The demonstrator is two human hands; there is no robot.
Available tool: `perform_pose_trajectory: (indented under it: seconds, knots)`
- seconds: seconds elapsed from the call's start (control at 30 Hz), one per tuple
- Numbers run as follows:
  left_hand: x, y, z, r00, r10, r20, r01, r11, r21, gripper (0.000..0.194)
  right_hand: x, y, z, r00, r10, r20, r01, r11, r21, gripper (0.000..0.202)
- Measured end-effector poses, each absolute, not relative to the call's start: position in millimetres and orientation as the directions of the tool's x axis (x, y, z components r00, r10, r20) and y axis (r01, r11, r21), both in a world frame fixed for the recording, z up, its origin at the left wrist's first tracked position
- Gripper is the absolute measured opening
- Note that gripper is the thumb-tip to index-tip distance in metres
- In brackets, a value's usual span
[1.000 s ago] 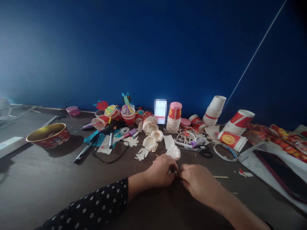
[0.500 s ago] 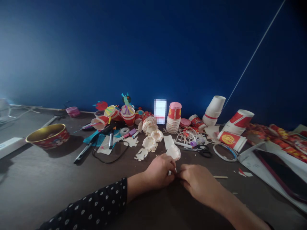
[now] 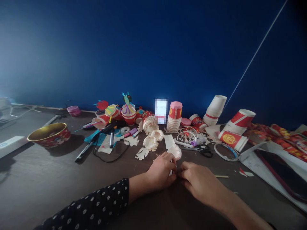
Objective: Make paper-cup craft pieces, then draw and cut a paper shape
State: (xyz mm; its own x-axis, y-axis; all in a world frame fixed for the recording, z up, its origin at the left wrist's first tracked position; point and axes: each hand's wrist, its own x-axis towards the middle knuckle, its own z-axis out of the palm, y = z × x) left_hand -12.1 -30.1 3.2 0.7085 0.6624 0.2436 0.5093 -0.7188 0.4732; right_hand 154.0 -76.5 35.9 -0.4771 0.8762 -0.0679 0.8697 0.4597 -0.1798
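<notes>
My left hand (image 3: 161, 172) is closed low over the dark table, its fingers pinched on a small white paper piece (image 3: 171, 172) that shows between them. Close on its right, my right hand (image 3: 198, 179) has thumb and fingers pressed together; whatever lies in its fingertips is hidden. Just beyond my left knuckles sits a scalloped white paper cup piece (image 3: 175, 151). More ruffled cup pieces (image 3: 150, 142) lie in a row behind, with a cut white paper scrap (image 3: 142, 153). Black-handled scissors (image 3: 205, 151) rest beyond my right hand, and a thin wooden stick (image 3: 222, 176) lies beside it.
To the left are a gold-rimmed bowl (image 3: 49, 135), a black marker (image 3: 83, 152) and a dark cord. Paper cup stacks (image 3: 176, 111) stand at the back. A tape ring (image 3: 225, 151) and a phone (image 3: 283, 172) on a white tray lie right.
My two hands stay close together with almost no movement. The whole view has shifted very slightly, moving the scene a little to the right.
</notes>
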Motion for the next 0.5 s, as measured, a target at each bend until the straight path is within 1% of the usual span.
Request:
perform_pose_trajectory:
  seconds: [0.17,0.23,0.3,0.4,0.5]
  knots:
    - [-10.8,-30.4,2.0,0.698,0.677,0.234,0.509,-0.699,0.502,0.008,156.5,-72.0,35.9,-0.448,0.891,-0.071,0.880,0.426,-0.210,0.020]
    - [-10.3,-30.8,1.8,0.697,0.673,0.248,0.505,-0.706,0.497,0.009,156.6,-70.8,34.6,-0.451,0.891,-0.060,0.879,0.432,-0.201,0.019]
    - [-9.8,-31.9,2.6,0.701,0.661,0.267,0.506,-0.726,0.466,0.009,155.2,-70.6,33.4,-0.448,0.893,-0.052,0.884,0.433,-0.177,0.018]
    - [-9.7,-34.6,5.9,0.724,0.633,0.275,0.522,-0.763,0.382,0.009,151.1,-71.2,33.3,-0.417,0.907,-0.058,0.902,0.405,-0.149,0.018]
    - [-11.2,-36.1,9.1,0.757,0.598,0.264,0.516,-0.795,0.319,0.010,147.3,-70.8,33.9,-0.407,0.912,-0.056,0.905,0.395,-0.157,0.020]
